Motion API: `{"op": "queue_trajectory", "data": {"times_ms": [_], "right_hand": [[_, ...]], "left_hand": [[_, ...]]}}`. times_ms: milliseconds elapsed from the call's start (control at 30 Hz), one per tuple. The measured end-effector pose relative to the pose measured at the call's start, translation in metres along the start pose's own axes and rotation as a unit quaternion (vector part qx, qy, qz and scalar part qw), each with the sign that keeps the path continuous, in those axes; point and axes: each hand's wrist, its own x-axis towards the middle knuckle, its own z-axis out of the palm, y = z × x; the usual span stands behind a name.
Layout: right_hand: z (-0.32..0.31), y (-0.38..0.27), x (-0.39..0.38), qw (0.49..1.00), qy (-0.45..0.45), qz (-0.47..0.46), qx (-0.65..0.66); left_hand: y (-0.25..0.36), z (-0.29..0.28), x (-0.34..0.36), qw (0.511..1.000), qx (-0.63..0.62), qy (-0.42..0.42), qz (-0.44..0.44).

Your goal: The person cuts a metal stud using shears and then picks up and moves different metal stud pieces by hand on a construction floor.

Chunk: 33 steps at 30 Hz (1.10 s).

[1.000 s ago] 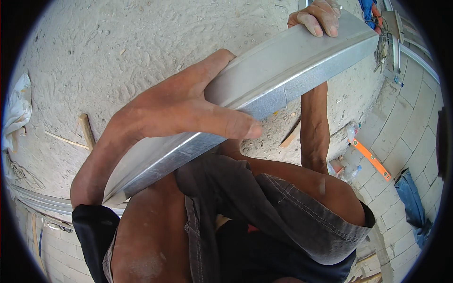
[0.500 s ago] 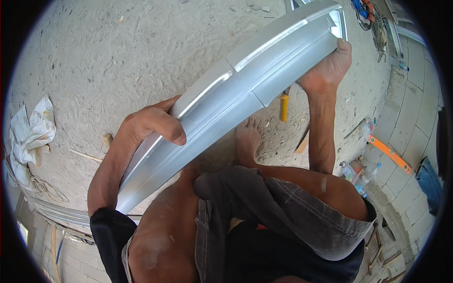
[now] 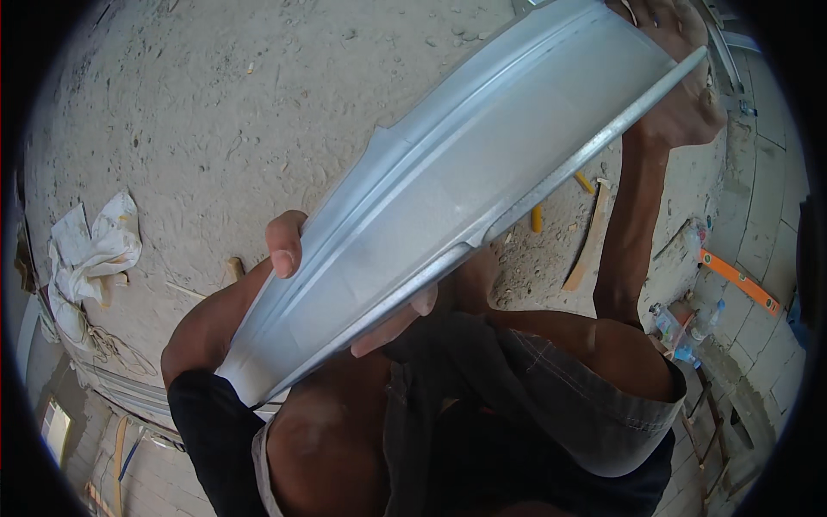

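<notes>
A long silver metal channel lies slantwise across my lap, from my left elbow up to the far right. Its broad inside face is turned up, and both long edges have notches cut in them. Beneath it passes my left hand, closed round the channel with the thumb on the far edge and fingertips showing at the near edge. At the far right end my right hand grips the channel, its fingers partly hidden behind the metal. Under the near edge, a yellow-handled tool on the ground is mostly covered.
Dusty ground surrounds me, with a wooden strip at the right. Farther right are an orange spirit level and plastic bottles by a block wall. White sacking lies left, with more metal profiles behind it.
The channel has rolled over, so its broad inside face shows. My left hand has gone from the top edge to underneath, and my right hand has moved up and right around the end.
</notes>
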Motion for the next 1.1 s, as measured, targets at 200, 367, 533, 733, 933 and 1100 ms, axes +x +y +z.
{"op": "queue_trajectory", "data": {"times_ms": [200,367,533,733,933,1100], "right_hand": [[0.057,0.017,0.048,0.992,-0.064,-0.105,-0.011],[0.064,0.004,0.046,0.984,-0.065,-0.117,0.116],[0.061,-0.028,0.06,0.995,-0.05,-0.015,0.084],[0.094,-0.073,0.081,0.947,0.164,0.046,-0.271],[0.075,-0.094,0.077,0.924,0.043,0.182,-0.335],[0.042,-0.079,0.079,0.936,0.074,0.33,0.096]], "left_hand": [[-0.024,0.053,0.0,0.986,-0.117,0.094,0.067],[-0.023,0.056,0.0,0.988,-0.091,0.109,0.063],[-0.017,0.058,0.038,0.995,-0.074,0.06,0.03],[0.008,0.055,-0.005,0.917,0.302,0.261,0.013],[-0.006,0.112,0.012,0.688,0.459,0.548,-0.12],[0.002,0.121,0.005,0.649,0.536,0.527,-0.121]]}}
